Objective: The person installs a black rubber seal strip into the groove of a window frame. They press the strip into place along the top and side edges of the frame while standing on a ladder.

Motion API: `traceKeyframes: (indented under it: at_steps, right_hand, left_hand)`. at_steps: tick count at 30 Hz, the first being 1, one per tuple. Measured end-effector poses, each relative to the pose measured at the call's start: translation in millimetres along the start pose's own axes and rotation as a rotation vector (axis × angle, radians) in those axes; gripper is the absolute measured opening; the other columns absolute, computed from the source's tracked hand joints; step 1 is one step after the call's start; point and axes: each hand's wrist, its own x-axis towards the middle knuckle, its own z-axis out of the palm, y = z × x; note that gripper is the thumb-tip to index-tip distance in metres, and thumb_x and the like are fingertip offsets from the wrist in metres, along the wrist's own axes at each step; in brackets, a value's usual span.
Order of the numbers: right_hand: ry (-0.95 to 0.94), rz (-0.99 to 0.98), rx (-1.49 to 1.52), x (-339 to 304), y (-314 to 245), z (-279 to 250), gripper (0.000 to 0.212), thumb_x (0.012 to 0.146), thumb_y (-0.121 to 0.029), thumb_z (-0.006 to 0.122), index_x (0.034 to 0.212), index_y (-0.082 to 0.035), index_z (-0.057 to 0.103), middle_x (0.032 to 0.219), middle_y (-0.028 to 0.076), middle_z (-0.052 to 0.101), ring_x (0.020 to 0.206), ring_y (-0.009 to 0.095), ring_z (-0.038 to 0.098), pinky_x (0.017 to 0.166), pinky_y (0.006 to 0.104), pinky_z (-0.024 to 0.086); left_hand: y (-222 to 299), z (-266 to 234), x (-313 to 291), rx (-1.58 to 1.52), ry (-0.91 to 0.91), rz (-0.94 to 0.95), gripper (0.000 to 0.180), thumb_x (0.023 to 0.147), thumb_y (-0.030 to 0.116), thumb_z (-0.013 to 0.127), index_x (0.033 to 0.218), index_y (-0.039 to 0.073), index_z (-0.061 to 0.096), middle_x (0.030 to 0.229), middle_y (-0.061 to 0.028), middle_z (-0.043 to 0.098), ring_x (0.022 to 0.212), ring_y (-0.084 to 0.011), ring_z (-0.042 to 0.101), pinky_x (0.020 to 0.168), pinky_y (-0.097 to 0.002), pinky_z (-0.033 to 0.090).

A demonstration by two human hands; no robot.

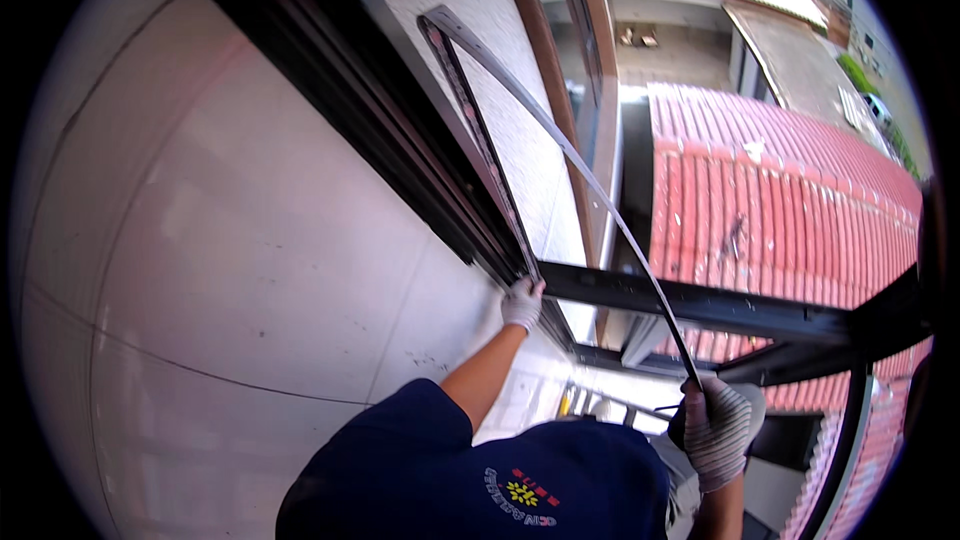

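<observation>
A narrow metal frame [570,148] rises in front of me, its two long sides meeting at a far upper corner. One side is a dark strip with a speckled face; the other is smooth and silver-grey, darkening toward its near end. Whether glass or mesh spans between them I cannot tell. My left hand [523,305], in a light knit glove, closes on the dark side's lower end, beside the black window frame. Lower right, my gloved right hand [716,432] is wrapped round the near end of the silver side, thumb along it.
A black window frame [370,130] with tracks runs along the left wall of pale tiles [270,240]. A black crossbar [700,302] spans the opening by my hands. Outside lie a brown-framed window [565,60] and a red corrugated roof [770,220] well below.
</observation>
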Motion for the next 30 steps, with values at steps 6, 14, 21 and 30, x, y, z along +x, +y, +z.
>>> traceKeyframes:
  at_steps: [6, 14, 21, 30]
  right_hand:
    - [0.091, -0.275, -0.159, 60.0, -88.1, -25.9, 0.018, 0.093, -0.012, 0.064, 0.08, 0.0, 0.067, 0.062, 0.016, 0.058, 0.055, 0.03, 0.06, 0.055, 0.0372, 0.046]
    - [0.346, -0.583, -0.472, 99.6, -195.2, -77.6, 0.028, 0.097, -0.012, 0.062, 0.072, 0.0, 0.061, 0.054, 0.016, 0.044, 0.046, 0.028, 0.048, 0.048, 0.0372, 0.038]
    - [0.5, -0.733, -0.525, 117.6, -222.1, -79.5, 0.02, 0.096, -0.01, 0.063, 0.079, 0.0, 0.065, 0.061, 0.016, 0.053, 0.053, 0.031, 0.053, 0.054, 0.038, 0.041]
    - [0.312, -0.344, -0.439, 80.7, -123.5, -114.9, 0.017, 0.099, -0.01, 0.059, 0.09, 0.003, 0.066, 0.068, 0.007, 0.055, 0.064, 0.019, 0.054, 0.063, 0.0327, 0.043]
  left_hand:
    - [-28.0, 3.9, -4.0, 0.013, 0.094, 0.071, 0.038, 0.094, 0.048, 0.059, 0.113, 0.018, 0.07, 0.109, -0.0116, 0.072, 0.102, -0.0349, 0.067, 0.087, -0.046, 0.053]
    - [-5.5, 17.5, -2.2, -0.048, 0.043, 0.111, 0.038, 0.095, 0.046, 0.059, 0.114, 0.015, 0.07, 0.11, -0.0138, 0.072, 0.1, -0.0354, 0.068, 0.088, -0.0443, 0.053]
    - [-14.7, 3.6, -10.6, -0.059, 0.064, 0.104, 0.035, 0.096, 0.043, 0.057, 0.112, 0.015, 0.07, 0.11, -0.013, 0.071, 0.1, -0.0353, 0.067, 0.086, -0.0459, 0.053]
    - [-8.4, 8.5, -33.2, -0.136, 0.126, 0.25, 0.032, 0.095, 0.038, 0.062, 0.111, 0.011, 0.069, 0.106, -0.0136, 0.071, 0.097, -0.0357, 0.067, 0.088, -0.0445, 0.053]
